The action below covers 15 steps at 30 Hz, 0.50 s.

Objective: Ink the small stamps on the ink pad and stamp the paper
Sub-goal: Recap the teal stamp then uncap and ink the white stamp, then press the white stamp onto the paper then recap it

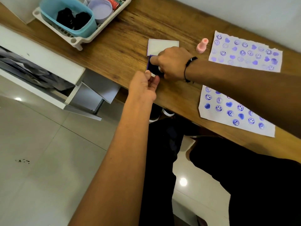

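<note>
A purple ink pad (151, 66) lies open on the wooden desk, its white lid (160, 47) tipped back behind it. My right hand (174, 62) covers most of the pad, fingers curled down around a small white stamp (160, 68) pressed on the ink. My left hand (144, 86) pinches the pad's near edge between thumb and fingers. A pink stamp (202, 46) stands upright on the desk to the right of the lid. Two sheets of paper carry purple smileys and hearts: one far right (246, 52), one near the desk's front edge (234, 111).
A white rack (76, 40) at the back left holds a turquoise tub (84, 26) and a lilac bowl (101, 8). An open white drawer (73, 95) juts out below the desk on the left. Grey floor tiles lie beneath.
</note>
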Tool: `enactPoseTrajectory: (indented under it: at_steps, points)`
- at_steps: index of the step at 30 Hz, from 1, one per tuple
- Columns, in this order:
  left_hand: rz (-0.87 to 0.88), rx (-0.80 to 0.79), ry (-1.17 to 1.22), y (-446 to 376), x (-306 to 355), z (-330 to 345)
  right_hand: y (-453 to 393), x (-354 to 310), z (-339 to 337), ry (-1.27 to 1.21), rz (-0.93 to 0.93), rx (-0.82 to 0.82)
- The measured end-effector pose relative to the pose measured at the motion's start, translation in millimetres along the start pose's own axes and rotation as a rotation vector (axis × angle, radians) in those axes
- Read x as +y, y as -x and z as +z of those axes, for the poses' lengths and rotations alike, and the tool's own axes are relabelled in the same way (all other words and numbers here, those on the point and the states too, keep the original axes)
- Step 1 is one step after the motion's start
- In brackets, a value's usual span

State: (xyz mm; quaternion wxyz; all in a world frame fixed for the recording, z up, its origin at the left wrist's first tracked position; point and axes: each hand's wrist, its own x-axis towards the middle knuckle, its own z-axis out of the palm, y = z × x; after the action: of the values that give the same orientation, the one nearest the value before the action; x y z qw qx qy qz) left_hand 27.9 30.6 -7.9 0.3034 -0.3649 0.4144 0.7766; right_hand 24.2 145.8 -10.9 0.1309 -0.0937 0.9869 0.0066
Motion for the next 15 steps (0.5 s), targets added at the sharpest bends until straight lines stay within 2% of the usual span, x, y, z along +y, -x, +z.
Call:
enactPoseTrajectory:
  at_steps: [5,7,9,11,15]
  points:
    - [0.03,-0.003,-0.082,0.0,-3.3,-3.5,6.2,1.5,-8.3,-0.067,0.049,-0.014]
    - [0.024,-0.026,-0.073,1.8,-5.4,-3.3,17.2,4.2,-13.8,-0.214,0.106,0.076]
    - [0.025,-0.053,-0.083,5.1,-7.9,-1.9,37.0,5.5,-20.8,-0.39,0.201,0.246]
    - [0.029,-0.121,-0.156,10.7,-15.1,2.4,67.7,7.3,-27.3,-0.527,0.304,0.37]
    - [0.016,-0.336,-0.474,27.7,-46.3,14.8,140.7,12.2,-17.5,-0.724,0.504,0.359]
